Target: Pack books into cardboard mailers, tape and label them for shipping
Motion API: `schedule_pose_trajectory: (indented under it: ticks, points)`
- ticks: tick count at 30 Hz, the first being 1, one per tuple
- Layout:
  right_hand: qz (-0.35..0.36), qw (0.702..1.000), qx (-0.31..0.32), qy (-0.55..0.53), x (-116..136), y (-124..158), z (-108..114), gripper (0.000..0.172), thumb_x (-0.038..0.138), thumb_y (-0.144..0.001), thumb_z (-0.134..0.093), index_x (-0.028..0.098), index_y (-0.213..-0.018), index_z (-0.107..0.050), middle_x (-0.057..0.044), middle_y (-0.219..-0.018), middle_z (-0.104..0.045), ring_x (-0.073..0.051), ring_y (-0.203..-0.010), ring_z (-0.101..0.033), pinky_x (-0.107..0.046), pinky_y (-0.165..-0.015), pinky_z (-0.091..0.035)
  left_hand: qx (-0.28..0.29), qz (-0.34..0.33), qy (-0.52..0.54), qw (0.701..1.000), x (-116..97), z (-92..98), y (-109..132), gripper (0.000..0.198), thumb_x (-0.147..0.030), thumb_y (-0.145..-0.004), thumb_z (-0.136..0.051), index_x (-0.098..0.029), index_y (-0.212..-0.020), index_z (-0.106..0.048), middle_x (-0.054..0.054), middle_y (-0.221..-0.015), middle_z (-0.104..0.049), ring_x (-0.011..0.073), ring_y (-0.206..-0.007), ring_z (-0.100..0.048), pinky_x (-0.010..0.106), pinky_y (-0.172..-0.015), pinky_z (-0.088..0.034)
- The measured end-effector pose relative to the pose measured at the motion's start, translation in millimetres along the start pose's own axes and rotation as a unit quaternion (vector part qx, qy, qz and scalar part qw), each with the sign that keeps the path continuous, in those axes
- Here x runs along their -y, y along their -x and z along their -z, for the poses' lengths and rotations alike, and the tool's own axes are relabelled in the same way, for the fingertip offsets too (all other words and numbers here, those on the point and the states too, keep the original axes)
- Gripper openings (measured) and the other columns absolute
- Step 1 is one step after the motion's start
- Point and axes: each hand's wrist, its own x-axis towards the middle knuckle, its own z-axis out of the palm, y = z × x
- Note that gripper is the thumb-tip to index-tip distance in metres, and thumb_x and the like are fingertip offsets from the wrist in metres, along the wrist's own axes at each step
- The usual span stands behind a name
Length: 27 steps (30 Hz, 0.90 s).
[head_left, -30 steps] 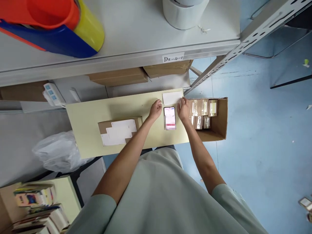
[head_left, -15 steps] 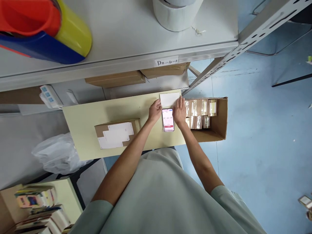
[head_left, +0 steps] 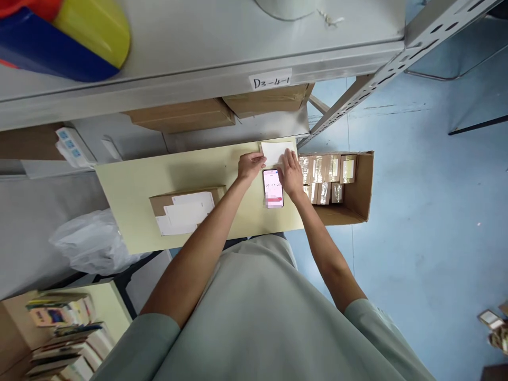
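A small white sheet of paper point(head_left: 274, 151) lies at the back right of the pale yellow board point(head_left: 130, 198). My left hand point(head_left: 250, 166) pinches the sheet's near left corner between thumb and fingers. My right hand point(head_left: 291, 173) rests with outstretched fingers on the sheet's right part. Just below the paper, between both hands, a phone point(head_left: 273, 186) shows a running timer on a pink screen. To the left on the board sits a brown cardboard box point(head_left: 157, 207), its top partly covered by overlapping white sheets point(head_left: 188, 212).
At the board's right end stands an open carton point(head_left: 365, 188) holding several small taped boxes point(head_left: 323, 172). A grey metal shelf point(head_left: 190, 63) labelled D3-4-1 overhangs the far side. Books point(head_left: 59, 312) fill a box at lower left, near a plastic bag point(head_left: 91, 243).
My right hand's fingers have shifted left from the paper's edge onto its surface. My left fingers now pinch its near corner. The whole view has tilted slightly.
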Motion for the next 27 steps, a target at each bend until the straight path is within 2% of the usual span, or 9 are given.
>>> schedule_pose_trajectory:
  ticks: [3,7,10,13,18,20,22,25,27]
  points:
    - [0.046,0.999,-0.008,-0.022,3.3,-4.4,5.1,0.049,0.035,-0.113,-0.050,0.019,-0.160,-0.054,-0.013,-0.175,-0.045,-0.030,-0.167,-0.033,-0.060,-0.134,-0.036,0.009,-0.015,0.012,1.000,-5.8,-2.3,5.0,0.017,-0.028,-0.082,-0.082,-0.015,-0.092,-0.080,0.005,-0.087,-0.082,0.0178,-0.076,-0.077,0.029,-0.079,-0.064]
    - [0.070,0.995,-0.042,-0.050,16.8,-8.8,11.9,0.050,0.039,-0.113,-0.053,0.019,-0.159,-0.054,-0.015,-0.164,-0.056,-0.032,-0.156,-0.047,-0.056,-0.130,-0.044,0.023,-0.089,0.005,0.996,-8.5,-7.4,9.3,0.023,-0.039,-0.085,-0.082,-0.016,-0.089,-0.080,0.005,-0.089,-0.082,0.0203,-0.088,-0.078,0.028,-0.082,-0.063]
    - [0.052,0.995,-0.059,-0.058,27.7,-10.3,16.3,0.050,0.042,-0.115,-0.049,0.022,-0.160,-0.053,-0.013,-0.160,-0.057,-0.034,-0.153,-0.050,-0.055,-0.127,-0.048,0.033,-0.128,-0.010,0.991,-8.7,-11.8,9.9,0.029,-0.045,-0.087,-0.084,-0.016,-0.089,-0.079,0.005,-0.091,-0.082,0.0222,-0.093,-0.078,0.029,-0.086,-0.062]
    - [0.022,0.995,-0.068,-0.072,31.4,-9.7,19.2,0.047,0.045,-0.117,-0.043,0.024,-0.156,-0.058,-0.011,-0.154,-0.060,-0.033,-0.149,-0.053,-0.053,-0.124,-0.051,0.047,-0.149,-0.005,0.988,-7.6,-14.8,9.1,0.035,-0.051,-0.094,-0.079,-0.016,-0.095,-0.078,0.007,-0.094,-0.082,0.0229,-0.099,-0.078,0.030,-0.091,-0.062]
    - [-0.031,0.981,-0.118,-0.154,11.4,-6.2,28.0,0.049,0.052,-0.119,-0.033,0.028,-0.149,-0.064,-0.010,-0.139,-0.070,-0.029,-0.132,-0.067,-0.047,-0.110,-0.060,0.070,-0.194,-0.038,0.978,-1.9,-13.7,4.3,0.038,-0.052,-0.107,-0.062,-0.018,-0.115,-0.078,0.010,-0.117,-0.081,0.0269,-0.122,-0.074,0.036,-0.104,-0.060]
    - [-0.058,0.970,-0.151,-0.180,-2.6,-5.6,36.8,0.052,0.058,-0.117,-0.036,0.026,-0.149,-0.063,-0.012,-0.134,-0.073,-0.028,-0.123,-0.071,-0.045,-0.103,-0.063,0.085,-0.228,-0.093,0.966,0.6,-14.0,0.4,0.035,-0.046,-0.108,-0.061,-0.019,-0.124,-0.077,0.011,-0.133,-0.077,0.0296,-0.132,-0.069,0.041,-0.113,-0.057]
    - [-0.086,0.960,-0.184,-0.192,-16.5,-6.2,47.8,0.056,0.064,-0.114,-0.041,0.024,-0.149,-0.061,-0.013,-0.131,-0.074,-0.027,-0.117,-0.073,-0.044,-0.099,-0.063,0.107,-0.267,-0.163,0.944,2.3,-17.7,-4.4,0.036,-0.038,-0.106,-0.062,-0.020,-0.135,-0.074,0.011,-0.149,-0.070,0.0320,-0.145,-0.059,0.045,-0.125,-0.048]
    - [-0.126,0.946,-0.225,-0.197,-33.0,-9.0,63.5,0.062,0.070,-0.111,-0.044,0.021,-0.145,-0.060,-0.014,-0.130,-0.072,-0.029,-0.118,-0.073,-0.048,-0.099,-0.062,0.161,-0.319,-0.266,0.896,3.4,-31.5,-11.4,0.050,-0.028,-0.103,-0.062,-0.019,-0.152,-0.063,0.012,-0.170,-0.052,0.0355,-0.159,-0.042,0.052,-0.135,-0.033]
    - [-0.151,0.938,-0.245,-0.193,-40.8,-11.3,70.4,0.064,0.073,-0.109,-0.043,0.019,-0.138,-0.062,-0.015,-0.127,-0.070,-0.031,-0.121,-0.071,-0.051,-0.101,-0.061,0.195,-0.334,-0.318,0.866,4.6,-43.6,-15.3,0.062,-0.023,-0.101,-0.060,-0.016,-0.162,-0.052,0.013,-0.178,-0.040,0.0387,-0.163,-0.034,0.057,-0.136,-0.029]
